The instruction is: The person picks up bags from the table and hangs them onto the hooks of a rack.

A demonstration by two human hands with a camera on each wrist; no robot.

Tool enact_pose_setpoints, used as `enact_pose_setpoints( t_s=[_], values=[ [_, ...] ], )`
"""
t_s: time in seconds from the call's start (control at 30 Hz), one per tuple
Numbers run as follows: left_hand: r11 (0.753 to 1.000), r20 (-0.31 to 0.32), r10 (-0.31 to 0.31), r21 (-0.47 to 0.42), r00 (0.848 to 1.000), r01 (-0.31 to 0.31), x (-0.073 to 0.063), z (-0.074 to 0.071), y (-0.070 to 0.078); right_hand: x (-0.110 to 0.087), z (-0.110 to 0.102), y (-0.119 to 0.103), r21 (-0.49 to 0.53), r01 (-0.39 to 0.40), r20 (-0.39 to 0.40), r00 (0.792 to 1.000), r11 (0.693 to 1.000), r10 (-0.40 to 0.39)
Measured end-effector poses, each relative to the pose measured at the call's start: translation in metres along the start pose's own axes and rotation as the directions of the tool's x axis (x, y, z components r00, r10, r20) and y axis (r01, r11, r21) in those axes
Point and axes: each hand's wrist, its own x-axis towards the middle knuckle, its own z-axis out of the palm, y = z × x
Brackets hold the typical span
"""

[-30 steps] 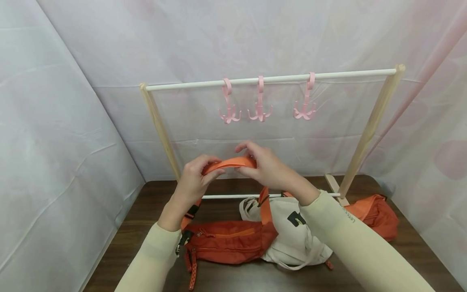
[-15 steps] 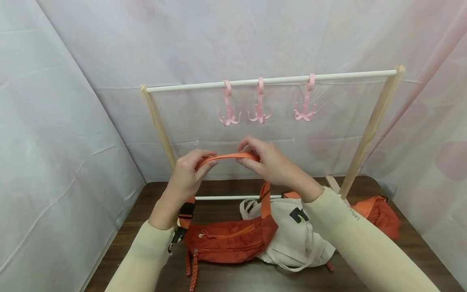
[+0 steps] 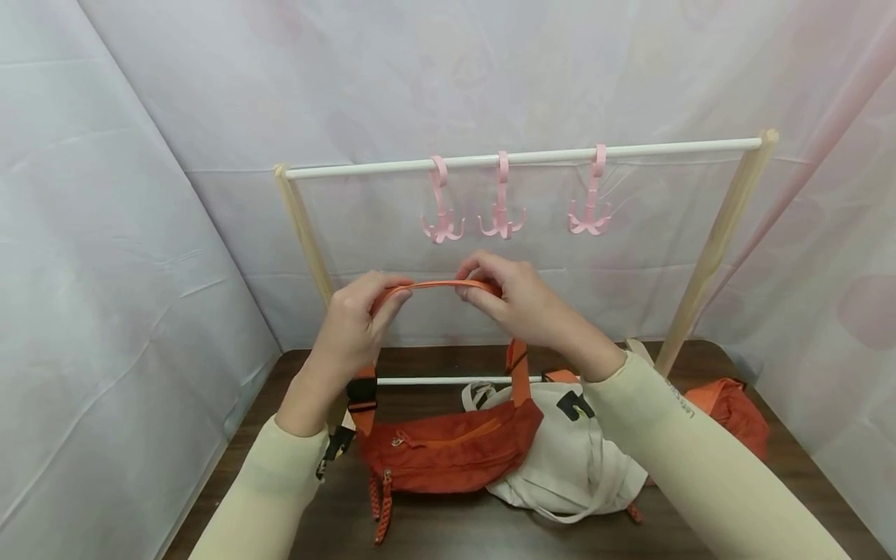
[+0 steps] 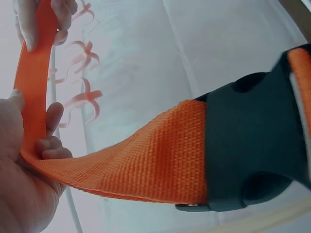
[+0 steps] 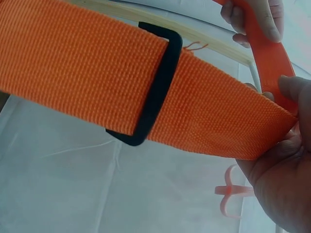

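Observation:
Both hands hold up an orange webbing strap [image 3: 435, 284] of a rust-red waist bag [image 3: 451, 451]. My left hand [image 3: 357, 319] pinches it between thumb and fingers on the left, and my right hand [image 3: 514, 299] does the same on the right. A short stretch of strap runs taut between them. In the left wrist view a black buckle [image 4: 248, 143] sits on the strap below the left hand. The right wrist view has a black slider [image 5: 158, 87] on the other side. The bag hangs tilted under the hands, its right end higher, overlapping a cream bag in the head view.
Three pink hooks [image 3: 502, 198] hang from the white rail [image 3: 364, 168] of a wooden-legged rack, beyond the hands. The cream bag [image 3: 553, 459] lies on the dark wooden table [image 3: 231, 467]. Another rust-red bag [image 3: 735, 416] rests at the right, partly behind the right sleeve.
Both hands have risen and spread slightly apart, pulling the strap straighter. The waist bag has come up with them, shifting a little to the right and tilting.

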Motion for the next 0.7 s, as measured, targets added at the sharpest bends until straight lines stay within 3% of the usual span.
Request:
enact_pose_setpoints(
  t_s=[0.23,0.5,0.7],
  values=[
    [0.999,-0.026,0.009,0.033,1.000,-0.008,0.009,-0.002,0.002,0.005,-0.005,-0.003,-0.022,0.036,-0.026,0.999,0.999,-0.037],
    [0.998,-0.047,-0.001,0.065,0.999,0.004,0.021,-0.002,0.000,0.013,-0.007,-0.003,-0.114,0.109,-0.093,0.988,0.988,-0.119],
    [0.993,-0.053,-0.039,0.108,0.998,0.044,0.030,0.000,-0.002,0.020,-0.006,0.000,-0.138,0.090,-0.135,0.985,0.986,-0.109]
  ],
)
